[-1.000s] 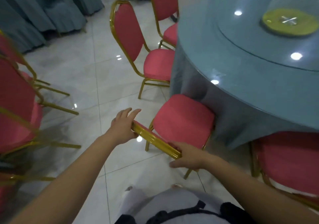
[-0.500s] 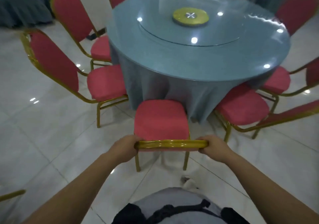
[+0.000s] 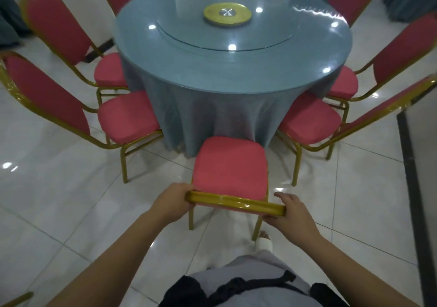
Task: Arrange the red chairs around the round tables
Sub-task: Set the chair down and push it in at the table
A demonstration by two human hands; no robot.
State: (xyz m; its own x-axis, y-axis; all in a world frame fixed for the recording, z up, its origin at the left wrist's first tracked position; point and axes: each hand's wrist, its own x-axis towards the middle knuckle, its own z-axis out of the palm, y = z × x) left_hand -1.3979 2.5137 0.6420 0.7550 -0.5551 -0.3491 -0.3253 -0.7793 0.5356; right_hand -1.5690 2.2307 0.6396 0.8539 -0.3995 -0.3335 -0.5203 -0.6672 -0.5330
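Note:
A red chair [image 3: 230, 167] with a gold frame stands in front of me, its seat facing the round table [image 3: 234, 70] draped in blue-grey cloth. My left hand [image 3: 171, 202] grips the left end of the chair's gold top rail. My right hand [image 3: 292, 213] holds the right end, thumb under the rail and fingers over it. The chair's front edge sits just short of the tablecloth. Two red chairs [image 3: 127, 120] stand at the table's left and two red chairs [image 3: 309, 117] at its right.
A glass turntable with a yellow disc [image 3: 226, 15] lies on the table. More red chair backs show behind the table. Glossy white floor tiles [image 3: 71, 200] surround me. A dark strip [image 3: 411, 188] runs down the floor at right. A gold chair leg pokes in at bottom left.
The view has turned from the side of the table to face it squarely. The chair I hold now points straight at the table, between the neighbouring chairs, and my grip has stayed on the rail.

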